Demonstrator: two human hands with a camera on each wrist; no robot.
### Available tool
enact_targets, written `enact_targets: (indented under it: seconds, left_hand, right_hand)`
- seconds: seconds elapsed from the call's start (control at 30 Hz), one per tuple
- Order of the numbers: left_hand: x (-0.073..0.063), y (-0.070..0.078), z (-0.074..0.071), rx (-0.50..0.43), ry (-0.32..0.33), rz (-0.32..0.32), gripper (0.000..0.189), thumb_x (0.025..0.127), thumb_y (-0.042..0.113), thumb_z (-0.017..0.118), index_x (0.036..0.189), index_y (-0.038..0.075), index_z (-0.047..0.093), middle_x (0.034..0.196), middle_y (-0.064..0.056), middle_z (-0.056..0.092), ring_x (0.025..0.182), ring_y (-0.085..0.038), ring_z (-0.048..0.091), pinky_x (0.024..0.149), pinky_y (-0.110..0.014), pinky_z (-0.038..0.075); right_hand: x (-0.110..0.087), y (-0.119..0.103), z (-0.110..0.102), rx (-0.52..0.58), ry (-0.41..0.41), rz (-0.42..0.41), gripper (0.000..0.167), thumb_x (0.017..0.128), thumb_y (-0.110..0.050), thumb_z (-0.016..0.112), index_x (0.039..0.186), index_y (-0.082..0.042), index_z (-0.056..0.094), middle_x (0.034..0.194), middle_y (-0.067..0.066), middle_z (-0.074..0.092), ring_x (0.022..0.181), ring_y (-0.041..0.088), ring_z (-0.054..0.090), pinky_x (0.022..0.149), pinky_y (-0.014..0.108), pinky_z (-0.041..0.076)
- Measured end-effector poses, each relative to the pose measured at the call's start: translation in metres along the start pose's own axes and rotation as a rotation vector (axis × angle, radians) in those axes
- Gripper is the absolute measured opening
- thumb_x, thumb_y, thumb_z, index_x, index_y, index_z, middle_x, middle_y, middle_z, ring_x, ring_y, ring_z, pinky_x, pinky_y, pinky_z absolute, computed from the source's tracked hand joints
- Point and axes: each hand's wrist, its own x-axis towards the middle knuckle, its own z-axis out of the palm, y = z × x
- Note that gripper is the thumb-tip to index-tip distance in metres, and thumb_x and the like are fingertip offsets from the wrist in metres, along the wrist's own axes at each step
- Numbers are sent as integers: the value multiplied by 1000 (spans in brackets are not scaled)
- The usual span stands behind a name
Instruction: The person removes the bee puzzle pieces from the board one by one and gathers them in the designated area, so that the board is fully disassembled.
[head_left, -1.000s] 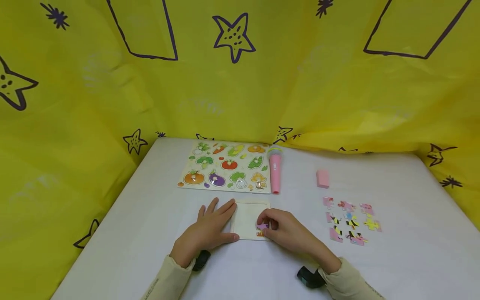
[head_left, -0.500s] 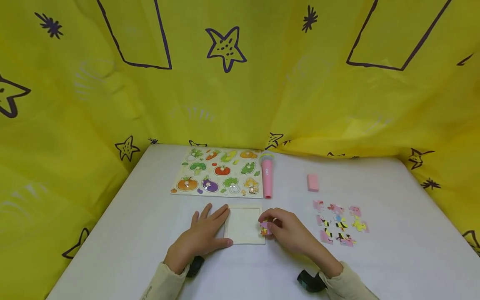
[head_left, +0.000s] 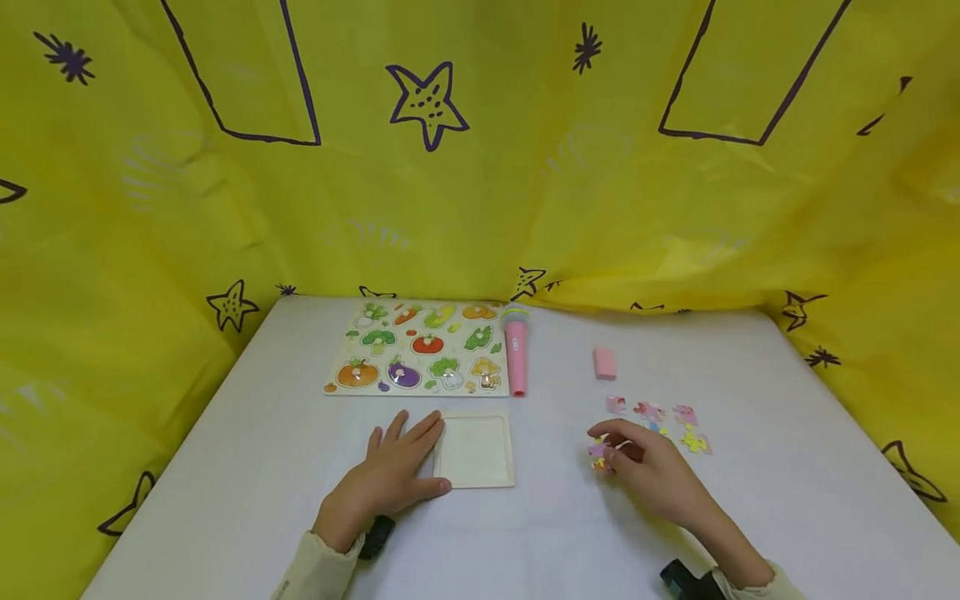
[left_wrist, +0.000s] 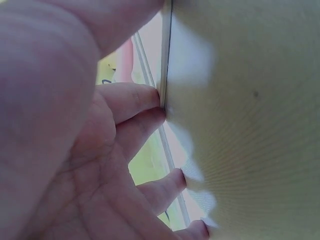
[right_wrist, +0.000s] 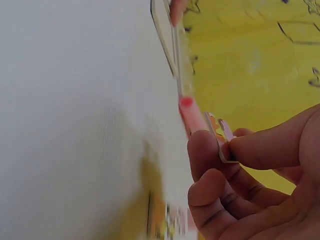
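Note:
My right hand (head_left: 651,468) pinches a pink jigsaw piece (head_left: 598,455) between thumb and fingers, just left of a group of loose jigsaw pieces (head_left: 694,440). In the right wrist view the held piece (right_wrist: 216,135) is seen edge-on, clear of the table. My left hand (head_left: 386,471) lies with fingers spread, thumb and fingertips at the left edge of a pale square puzzle tray (head_left: 512,450), whose recess is bare. In the left wrist view the straight fingers (left_wrist: 131,100) touch the tray's edge (left_wrist: 164,60). The right hand hides some of the loose pieces.
Behind the tray lies a vegetable peg puzzle board (head_left: 417,367), with a pink toy microphone (head_left: 517,354) along its right side. A small pink block (head_left: 604,363) stands behind the loose pieces. A yellow patterned cloth (head_left: 480,217) hangs around the white table (head_left: 555,533).
My right hand has lifted the jigsaw piece from the tray's lower right corner and carried it right, toward the loose pieces. The left hand stays at the tray. The head view has shifted somewhat.

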Motion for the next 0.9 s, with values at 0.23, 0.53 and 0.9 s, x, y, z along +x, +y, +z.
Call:
enact_targets:
  seconds: [0.23,0.53,0.9]
  left_hand:
    - [3,-2,3,-6,-7,10,90,94,37,83,164,1,41,173,-11,33,158,-53,11,120,-78,4]
    - [3,-3,1,-15,-23,8,89,96,37,82,164,0,39,174,-13,31,158,-55,9,120,-79,3]
    - [5,-2,-3,8,-21,12,89,95,37,82,164,0,39,174,-14,31,157,-56,11,119,-80,4]
  right_hand:
    - [-32,31,-49,-62,89,134,31,102,8,63,133,3,69,108,14,71,79,16,69,65,28,58]
    - [-56,58,-91,-133,92,385,38,106,2,58,143,8,57,99,12,68,74,21,66,61,30,56]
    - [-50,67,-90,-165,88,447,27,105,-6,63,124,12,61,83,5,64,70,20,61,58,28,53]
